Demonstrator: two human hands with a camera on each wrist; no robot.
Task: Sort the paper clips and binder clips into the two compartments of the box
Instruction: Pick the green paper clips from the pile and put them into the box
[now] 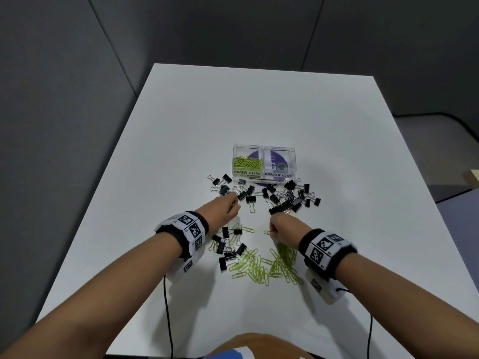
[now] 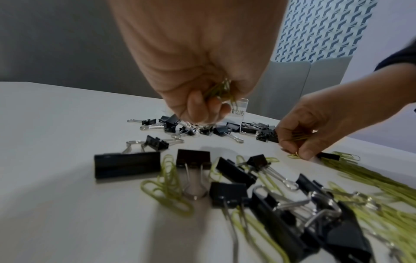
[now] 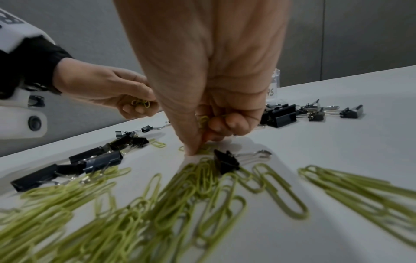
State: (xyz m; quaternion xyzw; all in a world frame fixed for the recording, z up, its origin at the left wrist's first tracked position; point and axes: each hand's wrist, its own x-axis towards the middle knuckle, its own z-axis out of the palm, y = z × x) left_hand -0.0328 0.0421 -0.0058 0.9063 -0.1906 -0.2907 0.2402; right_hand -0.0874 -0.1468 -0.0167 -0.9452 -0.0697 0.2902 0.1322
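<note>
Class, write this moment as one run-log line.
left hand: holds paper clips | right hand: pinching paper clip off table | binder compartment: no clips

The left hand (image 2: 198,74) hides most of the box (image 2: 239,110).

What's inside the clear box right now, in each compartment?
The box holds green paper clips in its left compartment. The right compartment shows only a purple printed disc, apparently beneath it; the label strip hides its front edge.
</note>
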